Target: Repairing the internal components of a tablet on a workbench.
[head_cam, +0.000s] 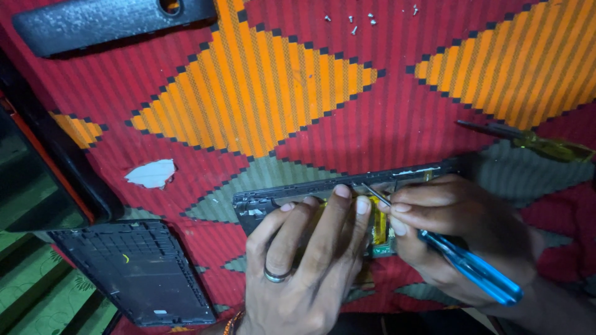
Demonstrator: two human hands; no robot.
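Opened device (pixel 292 197) lies flat on the patterned cloth (pixel 261 87), near the lower middle of the view, long edge facing away. Left hand (pixel 310 260) is laid over the device, fingers extended and pressed down on the frame beside the yellow-taped internals (pixel 377 226). Right hand (pixel 459 229) is closed around the blue screwdriver (pixel 478 270); the thin shaft is angled in toward the upper edge of the frame, tip just beside the left fingertips.

Judgement: the tip is best kept seated square before any turn is made; downward pressure from the left hand is needed so the frame is not lifted or slid on the soft cloth. The yellow-taped part should not be pricked.

Loose screws (pixel 366 20) are grouped at the far edge, well apart. Back cover (pixel 139 270) lies at left; a second, yellow-handled screwdriver (pixel 534 142) at right.
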